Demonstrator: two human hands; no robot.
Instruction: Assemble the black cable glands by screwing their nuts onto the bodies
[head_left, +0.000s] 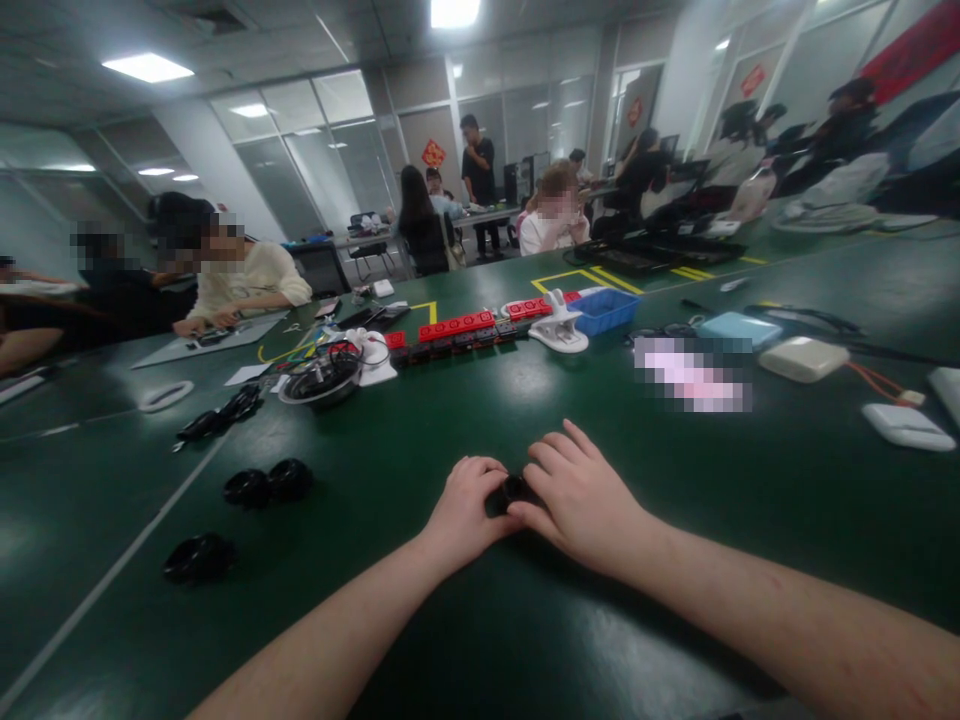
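Both hands meet over the green table [420,430] around one small round black part [513,489], whose kind I cannot make out. My left hand [466,503] closes on its left side, with thumb and fingers curled about it. From the right, my right hand [574,490] grips the same part between thumb and fingers. Most of the part is hidden by the fingers. To the left lie similar-looking glossy black round pieces: a touching pair [268,483] and, nearer to me, another black piece [199,557].
Farther off are coiled black cables [221,415], a round bowl [322,380] of dark parts, a row of red blocks [456,325], a white clip-like stand [559,325] and a blue bin [606,310]. White cases [907,427] lie right. A person [247,270] works across the table.
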